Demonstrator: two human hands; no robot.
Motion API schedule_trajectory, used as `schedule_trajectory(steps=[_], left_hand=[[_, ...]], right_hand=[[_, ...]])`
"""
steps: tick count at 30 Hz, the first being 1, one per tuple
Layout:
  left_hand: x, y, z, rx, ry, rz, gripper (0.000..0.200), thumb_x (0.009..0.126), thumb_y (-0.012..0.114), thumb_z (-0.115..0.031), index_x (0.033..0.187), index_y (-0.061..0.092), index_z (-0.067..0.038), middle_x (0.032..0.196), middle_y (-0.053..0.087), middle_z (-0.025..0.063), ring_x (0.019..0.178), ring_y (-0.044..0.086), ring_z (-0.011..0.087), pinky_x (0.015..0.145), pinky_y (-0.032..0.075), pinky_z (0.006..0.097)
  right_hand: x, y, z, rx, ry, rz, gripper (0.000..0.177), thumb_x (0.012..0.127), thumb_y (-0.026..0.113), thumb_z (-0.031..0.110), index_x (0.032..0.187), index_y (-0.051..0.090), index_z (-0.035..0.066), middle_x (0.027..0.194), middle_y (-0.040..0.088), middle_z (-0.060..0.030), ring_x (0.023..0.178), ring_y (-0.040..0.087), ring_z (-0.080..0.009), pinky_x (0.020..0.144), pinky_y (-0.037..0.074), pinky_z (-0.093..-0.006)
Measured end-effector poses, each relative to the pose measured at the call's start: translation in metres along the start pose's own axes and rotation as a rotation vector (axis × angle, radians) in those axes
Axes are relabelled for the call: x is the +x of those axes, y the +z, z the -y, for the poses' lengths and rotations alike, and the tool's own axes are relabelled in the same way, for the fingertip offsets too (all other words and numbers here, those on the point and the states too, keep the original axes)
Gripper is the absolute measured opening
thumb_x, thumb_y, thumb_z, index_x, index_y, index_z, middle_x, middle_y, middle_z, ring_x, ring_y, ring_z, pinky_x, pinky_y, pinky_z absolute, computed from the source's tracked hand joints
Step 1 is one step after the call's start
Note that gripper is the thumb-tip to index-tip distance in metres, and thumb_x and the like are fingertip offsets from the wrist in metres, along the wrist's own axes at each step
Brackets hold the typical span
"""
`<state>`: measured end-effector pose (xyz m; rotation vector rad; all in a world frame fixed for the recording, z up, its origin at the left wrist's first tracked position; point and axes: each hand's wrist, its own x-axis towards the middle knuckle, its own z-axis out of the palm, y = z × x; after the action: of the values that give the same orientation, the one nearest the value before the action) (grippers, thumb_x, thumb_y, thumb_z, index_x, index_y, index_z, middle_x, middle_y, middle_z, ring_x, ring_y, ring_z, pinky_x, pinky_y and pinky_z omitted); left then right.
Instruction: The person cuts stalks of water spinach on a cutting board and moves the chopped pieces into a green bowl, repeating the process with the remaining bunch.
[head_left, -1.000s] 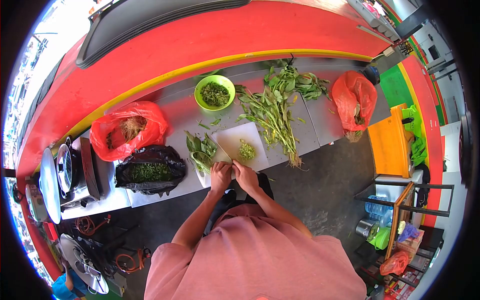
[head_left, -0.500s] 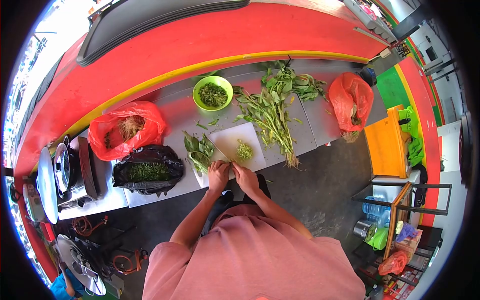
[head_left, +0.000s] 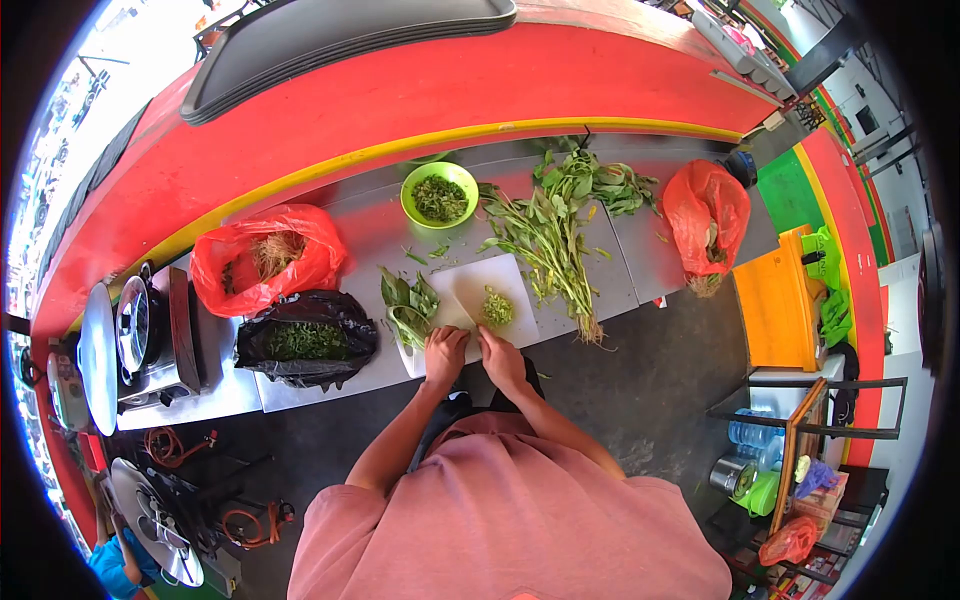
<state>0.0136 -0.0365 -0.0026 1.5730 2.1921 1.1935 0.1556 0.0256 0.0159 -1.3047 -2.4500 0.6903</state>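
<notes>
Both my hands work close together at the near edge of a white cutting board (head_left: 515, 275). My right hand (head_left: 502, 362) is closed around what looks like a knife (head_left: 467, 312), its thin blade pointing away over the board. My left hand (head_left: 445, 355) is closed beside it, fingers curled; what lies under them is hidden. Just left of the blade, a bunch of leafy greens (head_left: 408, 308) lies partly on the board. Right of the blade sits a small heap of chopped light-green stems (head_left: 497, 308).
Beyond the board stands a lime bowl (head_left: 440, 195) of chopped greens. Long-stemmed greens (head_left: 555, 235) lie to the right, near a red plastic bag (head_left: 705, 220). Leftward are another red bag (head_left: 215, 260), a black bag (head_left: 355, 340) of chopped leaves and a stove (head_left: 180, 330).
The view has shifted slightly, so everything on the table sits a little to the right. My hands have moved slightly apart; the chopped heap looks much the same.
</notes>
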Motion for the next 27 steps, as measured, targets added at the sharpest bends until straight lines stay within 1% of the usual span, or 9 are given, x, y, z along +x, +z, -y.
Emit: schedule_trajectory(steps=[2,5,7,11,14,16,17,19,27], left_hand=[[0.002,0.004,0.001,-0.010,-0.027,-0.003,0.010,0.086,0.071,-0.014,0.095,0.075,-0.009,0.093,0.069,0.0062,0.091,0.064,0.0292,0.080,0.047,0.0423],[0.009,0.009,-0.003,0.016,-0.038,-0.008,0.010,0.086,0.072,-0.015,0.095,0.075,-0.010,0.093,0.069,0.0053,0.090,0.064,0.0282,0.080,0.047,0.0420],[0.014,0.010,-0.005,0.052,-0.020,-0.013,0.011,0.086,0.071,-0.014,0.096,0.075,-0.012,0.092,0.068,0.0032,0.089,0.063,0.0264,0.078,0.046,0.0419],[0.014,0.008,-0.005,0.039,-0.005,0.008,0.012,0.087,0.071,-0.014,0.098,0.075,-0.014,0.092,0.066,0.0019,0.089,0.062,0.0254,0.078,0.045,0.0413],[0.009,0.007,-0.003,0.024,0.024,0.001,0.013,0.087,0.071,-0.014,0.099,0.075,-0.013,0.094,0.066,0.0019,0.090,0.061,0.0255,0.079,0.045,0.0413],[0.010,0.007,-0.002,0.024,0.039,-0.006,0.013,0.087,0.070,-0.013,0.099,0.075,-0.012,0.095,0.066,0.0021,0.091,0.061,0.0257,0.079,0.045,0.0414],[0.011,0.007,-0.001,0.022,0.027,0.009,0.014,0.087,0.070,-0.013,0.100,0.075,-0.012,0.096,0.066,0.0024,0.091,0.061,0.0261,0.079,0.045,0.0415],[0.012,0.005,-0.003,0.021,0.013,0.029,0.015,0.087,0.070,-0.013,0.101,0.075,-0.011,0.097,0.067,0.0027,0.091,0.061,0.0265,0.079,0.045,0.0417],[0.014,0.004,-0.005,0.049,0.025,0.058,0.017,0.088,0.068,-0.012,0.105,0.074,-0.011,0.099,0.068,0.0026,0.092,0.061,0.0269,0.079,0.045,0.0419]], right_hand=[[0.000,0.006,-0.012,0.065,0.015,-0.043,0.034,0.103,0.054,0.031,0.130,0.064,0.012,0.088,0.071,-0.0208,0.077,0.070,-0.0393,0.063,0.056,-0.0469],[-0.005,0.005,-0.021,0.273,-0.029,-0.161,0.037,0.104,0.053,0.028,0.134,0.061,0.006,0.082,0.070,-0.0199,0.072,0.071,-0.0321,0.064,0.055,-0.0404],[-0.007,-0.003,-0.021,0.503,0.108,-0.009,0.040,0.104,0.053,0.025,0.138,0.058,0.003,0.074,0.066,-0.0167,0.064,0.066,-0.0218,0.063,0.052,-0.0350],[-0.014,-0.032,-0.006,0.540,0.205,0.099,0.039,0.104,0.054,0.023,0.138,0.058,0.004,0.068,0.062,-0.0132,0.061,0.059,-0.0148,0.062,0.050,-0.0325],[-0.021,-0.038,0.000,0.486,0.187,0.134,0.038,0.104,0.054,0.022,0.136,0.060,0.003,0.070,0.063,-0.0164,0.061,0.062,-0.0191,0.062,0.050,-0.0336],[-0.025,-0.034,0.002,0.411,0.152,0.097,0.037,0.103,0.055,0.020,0.134,0.060,0.002,0.079,0.067,-0.0235,0.069,0.068,-0.0325,0.066,0.052,-0.0386],[-0.026,-0.033,0.002,0.413,0.155,0.098,0.037,0.103,0.055,0.020,0.134,0.060,0.002,0.079,0.067,-0.0235,0.069,0.068,-0.0325,0.066,0.052,-0.0386],[-0.029,-0.032,0.004,0.455,0.077,-0.008,0.037,0.102,0.056,0.019,0.133,0.060,0.002,0.091,0.067,-0.0297,0.085,0.067,-0.0448,0.072,0.053,-0.0439],[-0.031,-0.035,0.005,0.381,0.123,0.049,0.035,0.102,0.054,0.020,0.132,0.061,0.004,0.095,0.069,-0.0292,0.090,0.067,-0.0451,0.076,0.053,-0.0500]])
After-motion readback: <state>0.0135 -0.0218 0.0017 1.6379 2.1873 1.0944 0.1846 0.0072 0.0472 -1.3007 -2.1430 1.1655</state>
